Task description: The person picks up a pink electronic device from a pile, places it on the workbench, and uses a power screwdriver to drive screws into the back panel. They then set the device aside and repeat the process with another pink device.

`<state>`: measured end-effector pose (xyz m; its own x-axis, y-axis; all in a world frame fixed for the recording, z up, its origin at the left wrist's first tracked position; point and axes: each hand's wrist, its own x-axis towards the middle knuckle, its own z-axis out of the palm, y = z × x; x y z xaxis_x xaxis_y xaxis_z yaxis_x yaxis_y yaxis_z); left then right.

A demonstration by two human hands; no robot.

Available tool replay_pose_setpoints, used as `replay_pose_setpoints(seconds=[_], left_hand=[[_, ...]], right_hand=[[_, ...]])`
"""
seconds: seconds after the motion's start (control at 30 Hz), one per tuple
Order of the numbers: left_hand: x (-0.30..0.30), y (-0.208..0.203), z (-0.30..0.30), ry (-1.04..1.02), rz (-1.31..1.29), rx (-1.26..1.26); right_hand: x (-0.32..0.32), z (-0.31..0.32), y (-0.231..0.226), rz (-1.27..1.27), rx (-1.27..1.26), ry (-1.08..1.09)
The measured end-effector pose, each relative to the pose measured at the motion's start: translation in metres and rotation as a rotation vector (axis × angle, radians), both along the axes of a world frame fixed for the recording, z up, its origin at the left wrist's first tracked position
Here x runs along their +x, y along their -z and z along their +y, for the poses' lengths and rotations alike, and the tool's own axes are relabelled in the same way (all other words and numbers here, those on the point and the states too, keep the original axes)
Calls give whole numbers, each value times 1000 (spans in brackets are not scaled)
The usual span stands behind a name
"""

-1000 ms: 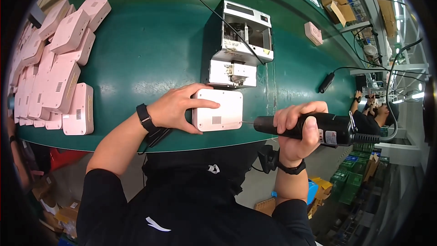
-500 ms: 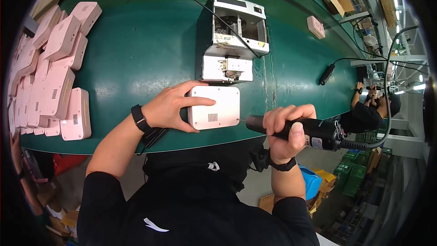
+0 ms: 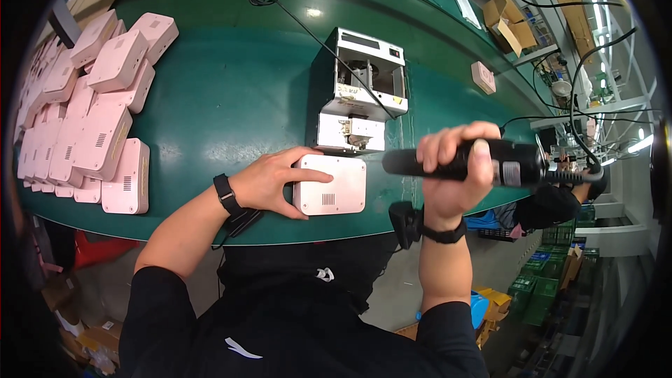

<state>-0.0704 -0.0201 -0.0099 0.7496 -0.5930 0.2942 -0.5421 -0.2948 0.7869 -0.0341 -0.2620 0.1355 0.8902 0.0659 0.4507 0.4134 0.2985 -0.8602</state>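
Observation:
A pale pink plastic box (image 3: 343, 192) with a small vent grille and corner screw holes lies flat near the table's front edge. My left hand (image 3: 276, 182) grips it from the left side, thumb at the near edge, index finger across the top. In my right hand (image 3: 455, 164) is a black electric screwdriver (image 3: 514, 162) with a cord at its rear. Its nose points left and is lifted, apart from the box; the tip is blurred. Just beyond the box stands a screw feeder (image 3: 360, 91) with a white front and open top.
Many similar pink boxes (image 3: 105, 136) are piled at the left. A single pink box (image 3: 483, 77) sits at the far right of the green table (image 3: 231, 91). A black cable (image 3: 308, 31) crosses over the feeder. At right, another person (image 3: 553, 199) is working.
My right hand has raised the electric screwdriver off the box's right edge, up and to the right. My left hand keeps its hold on the box. The whole view has shifted slightly.

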Motion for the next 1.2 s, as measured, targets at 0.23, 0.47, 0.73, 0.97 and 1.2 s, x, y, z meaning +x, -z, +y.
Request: replay_pose_setpoints(seconds=[0.23, 0.47, 0.73, 0.97, 1.2], left_hand=[[2, 2, -1, 11, 2, -6], [5, 9, 2, 5, -27, -56], [5, 12, 0, -2, -76, -32], [4, 13, 0, -13, -75, -35], [5, 13, 2, -20, -82, -23]], right_hand=[[30, 25, 5, 12, -130, 111], [-16, 14, 11, 89, -39, -39], [-64, 14, 4, 101, -163, -62], [-71, 14, 20, 187, -178, -77], [-77, 14, 24, 136, -234, -126]])
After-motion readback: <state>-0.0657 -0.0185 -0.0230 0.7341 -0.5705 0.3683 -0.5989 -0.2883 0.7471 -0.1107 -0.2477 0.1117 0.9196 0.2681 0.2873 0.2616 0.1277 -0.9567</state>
